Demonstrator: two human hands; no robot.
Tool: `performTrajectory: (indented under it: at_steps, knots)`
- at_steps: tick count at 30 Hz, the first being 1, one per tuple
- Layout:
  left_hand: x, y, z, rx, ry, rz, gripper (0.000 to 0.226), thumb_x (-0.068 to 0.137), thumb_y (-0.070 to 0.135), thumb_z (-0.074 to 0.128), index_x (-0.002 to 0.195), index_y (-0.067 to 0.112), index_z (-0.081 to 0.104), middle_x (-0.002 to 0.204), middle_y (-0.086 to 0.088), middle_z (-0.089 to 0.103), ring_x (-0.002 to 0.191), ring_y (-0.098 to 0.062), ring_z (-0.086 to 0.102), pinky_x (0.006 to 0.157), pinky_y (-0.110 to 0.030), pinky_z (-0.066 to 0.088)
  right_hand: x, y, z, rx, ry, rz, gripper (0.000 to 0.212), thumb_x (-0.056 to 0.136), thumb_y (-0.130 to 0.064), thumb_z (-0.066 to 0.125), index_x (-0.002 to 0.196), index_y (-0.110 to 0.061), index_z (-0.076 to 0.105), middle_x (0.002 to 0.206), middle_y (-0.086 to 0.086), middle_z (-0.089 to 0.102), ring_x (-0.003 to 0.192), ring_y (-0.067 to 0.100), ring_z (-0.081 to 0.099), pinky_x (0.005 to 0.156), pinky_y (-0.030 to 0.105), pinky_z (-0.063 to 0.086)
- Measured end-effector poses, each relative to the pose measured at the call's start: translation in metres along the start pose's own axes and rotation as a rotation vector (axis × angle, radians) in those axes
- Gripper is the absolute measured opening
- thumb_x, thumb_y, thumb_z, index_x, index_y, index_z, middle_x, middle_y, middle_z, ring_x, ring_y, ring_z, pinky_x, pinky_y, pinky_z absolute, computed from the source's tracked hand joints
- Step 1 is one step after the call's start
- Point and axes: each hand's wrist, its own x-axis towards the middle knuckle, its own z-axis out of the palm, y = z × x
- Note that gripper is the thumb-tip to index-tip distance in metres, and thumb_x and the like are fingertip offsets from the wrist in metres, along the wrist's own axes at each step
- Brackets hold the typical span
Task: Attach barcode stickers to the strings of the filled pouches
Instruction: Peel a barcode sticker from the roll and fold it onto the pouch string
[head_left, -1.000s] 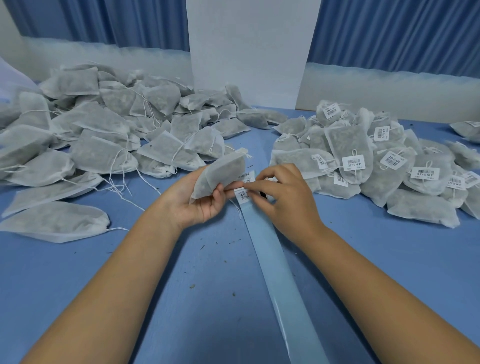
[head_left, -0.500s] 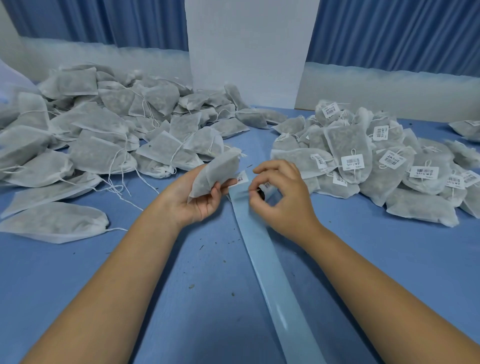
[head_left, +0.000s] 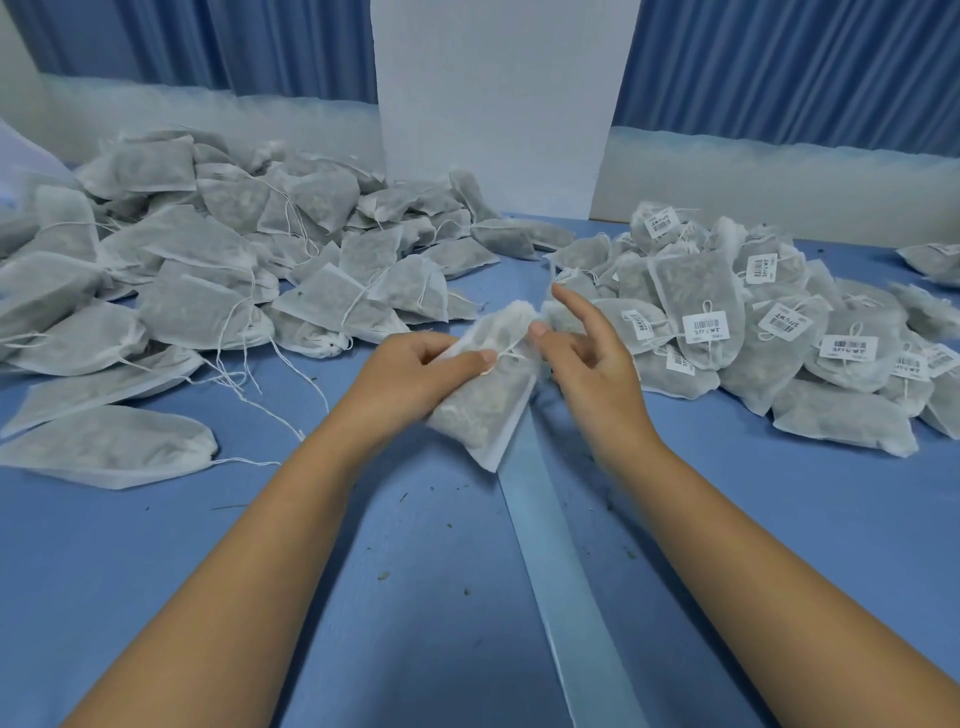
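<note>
1. We see the left hand (head_left: 415, 369) gripping one filled pouch (head_left: 483, 400) in the middle of the scene; the thumb presses on the front of the pouch and the fingers curl round behind it.
2. The pouch is tilted; its bunched top points far and a bit right, and its flat bottom corner points near, over the far end of a strip.
3. A thin white string (head_left: 506, 356) is tied round the pouch near its top, right beside the left thumb.
4. The right hand (head_left: 587, 364) is loose and grasps nothing; its fingers are spread, the pointer finger sticks up, and the thumb tip touches the top of the pouch.
5. The long pale strip (head_left: 561, 571) lies flat on the blue table (head_left: 156, 571); it runs from under the pouch to the near edge, between the two arms.
6. On the left sits a big heap of plain pouches (head_left: 197, 306); some of their strings trail over the table.
7. On the right sits a heap of tagged pouches (head_left: 841, 426); many carry white barcode stickers (head_left: 704, 327).
8. At the far side a white board (head_left: 493, 104) stands between blue curtains (head_left: 779, 67); small dark crumbs (head_left: 383, 576) dot the near part of the table.
</note>
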Motion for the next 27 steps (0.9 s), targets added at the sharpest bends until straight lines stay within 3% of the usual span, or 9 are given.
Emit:
performTrajectory:
  at_steps: [2, 4, 6, 8, 12, 16, 20, 24, 27]
  knots:
    - [-0.002, 0.0, 0.002, 0.037, -0.061, 0.034, 0.021, 0.085, 0.037, 0.075, 0.092, 0.017, 0.077, 0.085, -0.01, 0.073, 0.072, -0.01, 0.059, 0.068, -0.028, 0.043, -0.001, -0.001, 0.001, 0.053, -0.031, 0.009, 0.044, 0.091, -0.023, 0.069, 0.126, -0.044, 0.054, 0.084, 0.024, 0.066, 0.078, 0.011, 0.058, 0.088, 0.025, 0.052]
    - [-0.002, 0.0, 0.001, 0.038, -0.106, 0.053, 0.016, 0.085, 0.037, 0.076, 0.091, 0.022, 0.078, 0.082, 0.0, 0.072, 0.072, -0.007, 0.059, 0.067, -0.026, 0.044, 0.0, -0.003, 0.0, 0.077, -0.005, 0.042, 0.045, 0.089, -0.02, 0.07, 0.124, -0.044, 0.055, 0.095, 0.034, 0.063, 0.079, 0.018, 0.059, 0.094, 0.032, 0.054]
    - [-0.001, 0.0, -0.001, 0.015, -0.158, 0.044, 0.009, 0.084, 0.034, 0.077, 0.09, 0.027, 0.078, 0.082, 0.007, 0.072, 0.073, -0.005, 0.062, 0.066, -0.02, 0.046, 0.001, -0.002, -0.001, 0.112, 0.014, 0.063, 0.046, 0.089, -0.019, 0.071, 0.126, -0.04, 0.055, 0.087, 0.017, 0.073, 0.078, 0.013, 0.066, 0.084, 0.024, 0.055]
    - [0.0, -0.002, -0.003, 0.011, -0.168, 0.036, 0.007, 0.084, 0.03, 0.078, 0.09, 0.027, 0.078, 0.081, 0.009, 0.073, 0.073, -0.004, 0.064, 0.067, -0.019, 0.048, 0.003, 0.0, -0.001, 0.116, 0.02, 0.052, 0.046, 0.088, -0.018, 0.071, 0.127, -0.038, 0.056, 0.086, 0.007, 0.071, 0.076, 0.011, 0.063, 0.077, 0.02, 0.054]
    - [0.004, -0.007, -0.004, 0.06, -0.08, 0.008, 0.012, 0.081, 0.032, 0.078, 0.091, 0.024, 0.077, 0.087, -0.005, 0.074, 0.074, -0.007, 0.062, 0.071, -0.026, 0.046, 0.006, 0.0, -0.001, 0.101, 0.086, -0.012, 0.035, 0.088, -0.018, 0.072, 0.117, -0.036, 0.064, 0.092, -0.002, 0.064, 0.082, 0.006, 0.059, 0.081, 0.02, 0.05]
    - [0.011, -0.01, -0.004, 0.034, 0.024, -0.033, 0.008, 0.08, 0.028, 0.079, 0.077, 0.023, 0.074, 0.064, 0.016, 0.067, 0.058, 0.002, 0.06, 0.053, -0.011, 0.043, 0.005, -0.006, -0.001, 0.093, 0.116, -0.099, 0.011, 0.088, -0.017, 0.071, 0.091, -0.028, 0.07, 0.08, -0.016, 0.066, 0.077, 0.0, 0.058, 0.077, 0.016, 0.047]
    - [0.012, -0.012, -0.005, 0.008, 0.046, -0.033, 0.006, 0.08, 0.025, 0.079, 0.078, 0.023, 0.073, 0.063, 0.017, 0.067, 0.056, 0.003, 0.061, 0.05, -0.009, 0.043, 0.003, -0.007, 0.001, 0.054, 0.027, -0.037, 0.012, 0.088, -0.016, 0.07, 0.078, -0.023, 0.07, 0.072, -0.017, 0.067, 0.068, -0.003, 0.057, 0.069, 0.012, 0.046]
    - [0.01, -0.009, -0.004, -0.023, 0.009, -0.025, 0.016, 0.079, 0.028, 0.081, 0.092, 0.022, 0.076, 0.082, 0.007, 0.075, 0.07, -0.003, 0.067, 0.062, -0.016, 0.049, 0.002, -0.005, 0.002, 0.041, -0.021, 0.045, 0.015, 0.087, -0.015, 0.07, 0.074, -0.022, 0.071, 0.072, -0.015, 0.068, 0.067, -0.004, 0.059, 0.064, 0.009, 0.045]
    - [0.008, -0.007, -0.005, -0.019, -0.063, 0.006, 0.019, 0.074, 0.034, 0.08, 0.09, 0.025, 0.077, 0.083, 0.005, 0.074, 0.072, -0.005, 0.066, 0.065, -0.019, 0.049, 0.002, -0.003, 0.001, 0.026, -0.006, 0.054, 0.01, 0.087, -0.013, 0.07, 0.078, -0.016, 0.071, 0.07, -0.016, 0.068, 0.064, -0.006, 0.058, 0.062, 0.008, 0.044]
